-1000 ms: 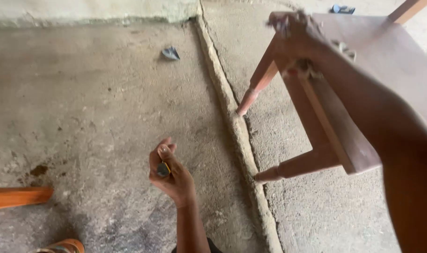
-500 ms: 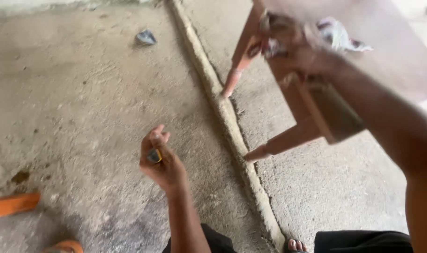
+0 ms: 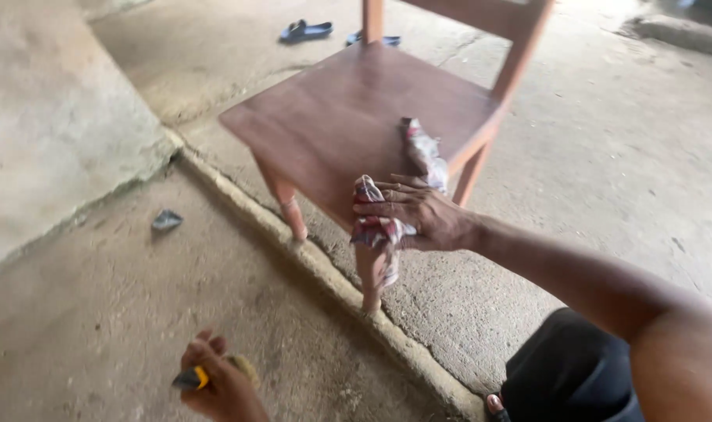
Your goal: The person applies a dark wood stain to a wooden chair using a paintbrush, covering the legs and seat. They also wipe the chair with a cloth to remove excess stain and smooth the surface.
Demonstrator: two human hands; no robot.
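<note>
Head view: the wooden chair (image 3: 348,117) stands upright on the concrete floor (image 3: 606,187), its front legs just beside a raised concrete ridge (image 3: 332,273) that runs diagonally across the floor. I see my right hand (image 3: 415,215) at the front corner of the seat, fingers (image 3: 383,205) closed over a patterned red, white and grey cloth (image 3: 418,168); one end of the cloth lies up across the seat, the other hangs down past the seat edge in front of the near front leg. My left hand (image 3: 219,383) is low in the picture, well apart from the chair, over the floor on the near side of the ridge; its fingers are curled around a small dark object with a yellow band (image 3: 192,379). What the object is I cannot tell. A small grey crumpled scrap (image 3: 167,220) lies on the floor to the left, near the foot of a rough concrete wall (image 3: 51,141). Behind the chair, a pair of dark blue sandals (image 3: 305,31) rests on the floor. My dark-clothed knee (image 3: 567,375) shows at lower right.
</note>
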